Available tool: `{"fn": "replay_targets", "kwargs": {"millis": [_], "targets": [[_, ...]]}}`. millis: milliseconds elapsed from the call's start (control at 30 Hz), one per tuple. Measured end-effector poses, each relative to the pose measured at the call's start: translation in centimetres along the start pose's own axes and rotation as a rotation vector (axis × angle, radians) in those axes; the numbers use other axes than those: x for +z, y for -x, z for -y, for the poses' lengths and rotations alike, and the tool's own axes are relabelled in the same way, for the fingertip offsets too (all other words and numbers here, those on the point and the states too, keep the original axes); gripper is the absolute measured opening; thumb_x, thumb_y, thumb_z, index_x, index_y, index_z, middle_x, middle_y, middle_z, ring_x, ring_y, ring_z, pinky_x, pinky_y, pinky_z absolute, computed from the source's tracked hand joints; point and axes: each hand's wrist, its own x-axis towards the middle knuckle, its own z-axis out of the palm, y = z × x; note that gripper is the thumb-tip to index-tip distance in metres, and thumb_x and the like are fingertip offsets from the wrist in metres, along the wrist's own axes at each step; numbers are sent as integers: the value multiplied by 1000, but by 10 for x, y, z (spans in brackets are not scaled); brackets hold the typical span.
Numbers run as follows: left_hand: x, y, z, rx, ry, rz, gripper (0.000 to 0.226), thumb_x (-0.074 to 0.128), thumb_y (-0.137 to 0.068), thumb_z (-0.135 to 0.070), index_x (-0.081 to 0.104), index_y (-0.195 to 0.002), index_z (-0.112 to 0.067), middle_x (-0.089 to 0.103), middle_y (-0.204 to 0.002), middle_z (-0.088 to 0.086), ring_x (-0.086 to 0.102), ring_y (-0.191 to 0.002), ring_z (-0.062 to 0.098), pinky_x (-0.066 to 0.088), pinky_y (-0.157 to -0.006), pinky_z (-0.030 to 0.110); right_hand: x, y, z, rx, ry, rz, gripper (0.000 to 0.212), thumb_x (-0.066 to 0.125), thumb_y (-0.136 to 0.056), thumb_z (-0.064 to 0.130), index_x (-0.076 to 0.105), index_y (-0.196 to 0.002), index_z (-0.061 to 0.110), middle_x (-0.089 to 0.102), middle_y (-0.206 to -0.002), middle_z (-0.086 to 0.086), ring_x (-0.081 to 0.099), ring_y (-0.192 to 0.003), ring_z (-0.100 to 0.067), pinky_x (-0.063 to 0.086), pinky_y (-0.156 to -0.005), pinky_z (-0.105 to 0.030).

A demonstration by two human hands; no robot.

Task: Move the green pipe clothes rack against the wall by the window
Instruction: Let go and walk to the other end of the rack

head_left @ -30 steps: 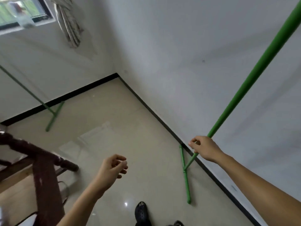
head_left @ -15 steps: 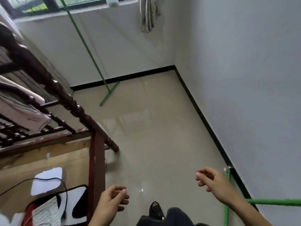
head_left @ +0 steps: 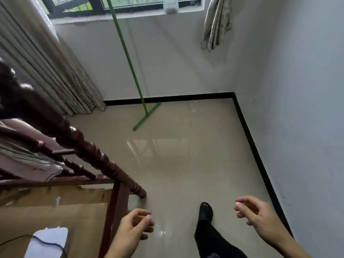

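Note:
One upright of the green pipe clothes rack [head_left: 128, 58] rises in front of the wall under the window [head_left: 119, 2]; its green foot bar [head_left: 147, 116] lies on the floor by the black skirting. The rack's other end is out of view. My left hand [head_left: 135, 226] hovers low at the bottom centre, fingers loosely curled, holding nothing. Far from the rack, my right hand [head_left: 255, 215] hangs at the bottom right with fingers apart and empty.
A dark wooden bed frame [head_left: 89, 155] with bedding fills the left. A long curtain [head_left: 50, 71] hangs at the left and a knotted curtain [head_left: 217, 25] at the window's right. A jar [head_left: 170, 5] sits on the sill. My shoe [head_left: 205, 211] stands on the tiled floor.
My right hand has let go of the green pipe near the side wall. The view has swung left towards the window wall, and both hands now hang empty.

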Motion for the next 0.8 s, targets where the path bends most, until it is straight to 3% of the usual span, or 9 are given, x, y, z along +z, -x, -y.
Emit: {"fn": "replay_targets", "kwargs": {"millis": [233,367,500,633,800], "targets": [[15,-109,-119,43,102,-114,11,66,-83,-9,66,-90,-1,75,-71,17,69,-60,21,50,-56,34,-31,-173,116,-152,129,95,7,69,-88,15,70,-84,21,76,-76,-7,73,-71,-19,48,-59,-20],[10,-156,-158,34,183,-202,18,66,-75,-17,66,-87,-4,75,-73,19,70,-61,22,50,-55,33,-27,-258,181,-250,216,159,8,71,-86,19,70,-82,25,76,-75,1,72,-69,-16,54,-65,-29],[-9,-214,-183,-20,272,-246,3,62,-86,0,64,-87,1,71,-64,16,66,-54,21,46,-48,29,-4,-335,229,-298,261,217,4,72,-85,24,70,-83,28,76,-76,5,72,-70,-15,56,-72,-36],[-42,-292,-220,-14,299,-292,28,64,-66,-20,65,-86,0,72,-65,14,66,-57,25,47,-47,28,28,-406,274,-325,286,243,2,72,-84,28,70,-84,29,75,-75,15,71,-70,-8,57,-74,-34],[-92,-397,-290,56,276,-262,5,61,-87,-2,64,-88,1,71,-62,9,65,-54,20,46,-49,28,64,-486,345,-332,281,194,4,72,-84,26,70,-83,30,75,-76,14,70,-67,-7,57,-75,-33]]}}
